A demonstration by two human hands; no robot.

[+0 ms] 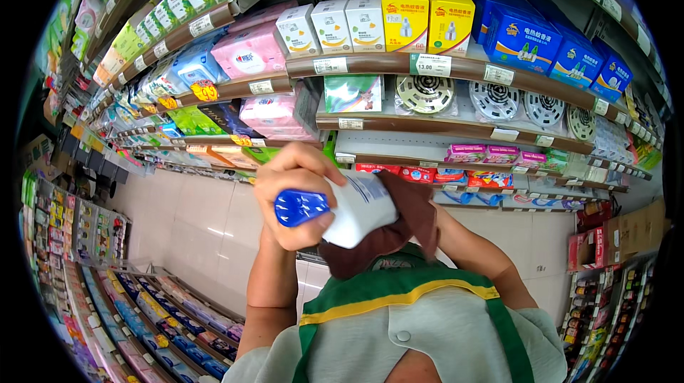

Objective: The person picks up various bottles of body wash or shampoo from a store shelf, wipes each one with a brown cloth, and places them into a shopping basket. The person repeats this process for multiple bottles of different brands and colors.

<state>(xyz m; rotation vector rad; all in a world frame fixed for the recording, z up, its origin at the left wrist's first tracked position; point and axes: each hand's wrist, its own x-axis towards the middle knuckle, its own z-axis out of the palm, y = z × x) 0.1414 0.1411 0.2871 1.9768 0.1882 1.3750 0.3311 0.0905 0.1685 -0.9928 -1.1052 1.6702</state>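
Note:
My left hand (296,196) is closed around the neck of a white plastic bottle (360,206) with a blue cap (301,207). The bottle lies tilted in front of my chest, cap end to the left. A dark brown cloth (409,212) wraps around its other end and hangs below it. My right hand is hidden behind the cloth; only the right forearm (475,244) shows, reaching up to it. I wear a green apron (395,297) with yellow trim.
Store shelves (368,62) curve ahead, holding white and yellow boxes (404,19), blue boxes (521,38), pink tissue packs (248,54) and mosquito coil holders (425,94). Low shelves with packs (160,313) stand lower left. Cardboard boxes (633,230) are at right, above tiled floor (187,212).

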